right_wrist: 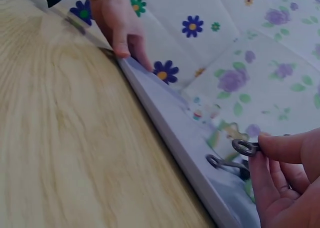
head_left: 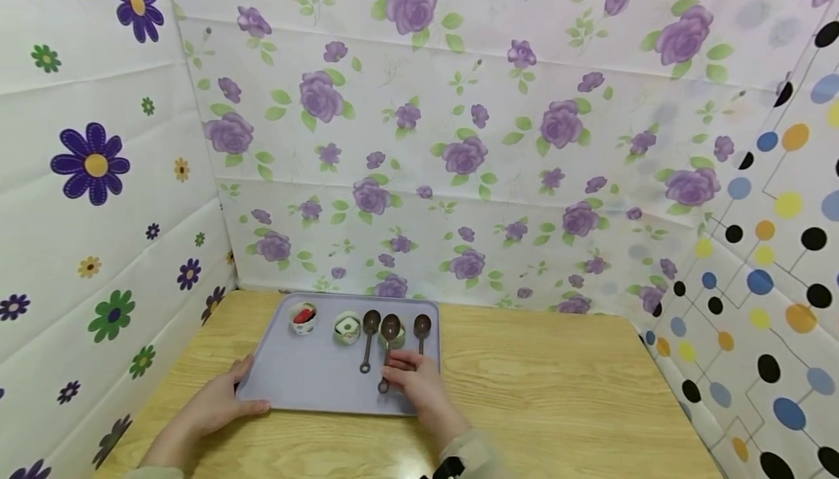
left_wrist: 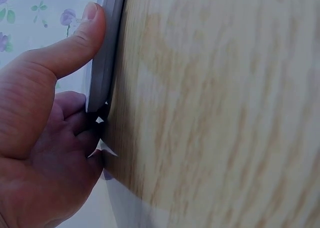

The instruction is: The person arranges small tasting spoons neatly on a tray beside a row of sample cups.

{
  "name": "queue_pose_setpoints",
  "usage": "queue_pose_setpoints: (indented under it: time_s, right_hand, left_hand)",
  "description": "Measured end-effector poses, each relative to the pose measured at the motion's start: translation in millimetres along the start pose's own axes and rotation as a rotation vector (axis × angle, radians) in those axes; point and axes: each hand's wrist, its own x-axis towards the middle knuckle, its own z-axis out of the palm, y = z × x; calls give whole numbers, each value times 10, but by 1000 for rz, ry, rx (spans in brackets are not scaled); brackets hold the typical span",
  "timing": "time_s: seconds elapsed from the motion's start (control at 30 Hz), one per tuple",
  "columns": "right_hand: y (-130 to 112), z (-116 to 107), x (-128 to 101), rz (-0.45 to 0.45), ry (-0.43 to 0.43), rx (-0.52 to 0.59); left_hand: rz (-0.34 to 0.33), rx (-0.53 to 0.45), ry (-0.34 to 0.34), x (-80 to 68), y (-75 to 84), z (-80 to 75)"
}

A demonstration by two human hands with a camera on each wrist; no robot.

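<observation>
A pale lavender tray lies on the wooden table. My left hand grips its front left corner, thumb along the front edge and fingers round the side. My right hand pinches the handle of a dark brown spoon between thumb and fingers, over the tray's right part. The handle's ring end sticks out past the fingertips in the right wrist view. A second brown spoon lies just left of it. A third spoon is to the right, its lower handle hidden by my hand.
Along the tray's back stand a small patterned cup with something red in it, a greenish cup with a white piece inside, and another green cup partly behind the held spoon. Patterned cloth walls enclose the table.
</observation>
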Motion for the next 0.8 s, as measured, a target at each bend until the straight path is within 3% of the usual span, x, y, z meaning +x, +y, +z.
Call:
queue_pose_setpoints:
  time_s: [0.33, 0.8]
  right_hand:
    - [155, 323, 6, -5, -20, 13]
    - [135, 743, 88, -28, -48, -48]
  left_hand:
    - [3, 11, 2, -11, 50, 9]
    - [3, 17, 14, -22, 23, -11]
